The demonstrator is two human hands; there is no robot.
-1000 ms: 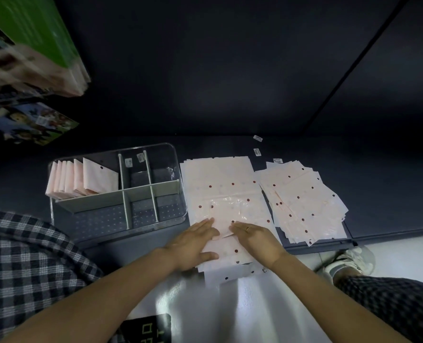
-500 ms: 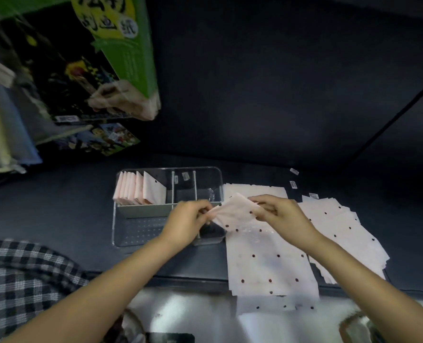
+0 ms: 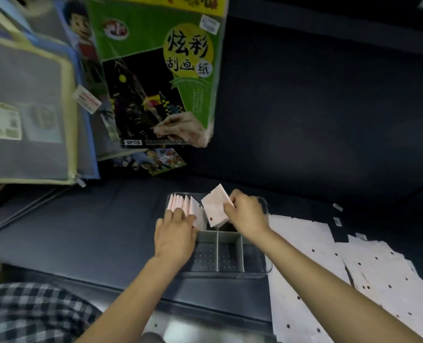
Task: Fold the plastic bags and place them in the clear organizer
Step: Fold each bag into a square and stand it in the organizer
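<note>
The clear organizer (image 3: 255, 272) with grey dividers stands on the dark shelf. Several folded pink bags (image 3: 180, 204) stand upright in its far left compartment. My left hand (image 3: 174, 232) rests with straight fingers against these folded bags. My right hand (image 3: 246, 214) pinches a folded white-pink plastic bag (image 3: 214, 207) with a red dot and holds it tilted over the organizer's far side, just right of the standing bags. Flat unfolded dotted bags (image 3: 302, 263) lie in a stack right of the organizer.
A second spread pile of dotted bags (image 3: 383, 273) lies at the far right. Green craft-paper packs (image 3: 156, 70) and zip folders (image 3: 27, 107) hang above left. Small labels (image 3: 337, 220) lie on the dark shelf (image 3: 81, 226). A checked garment (image 3: 32, 315) is at bottom left.
Both hands moved from the flat stack to the organizer. The bag went from being folded between both hands to being held by my right hand alone, while my left hand went to the standing bags.
</note>
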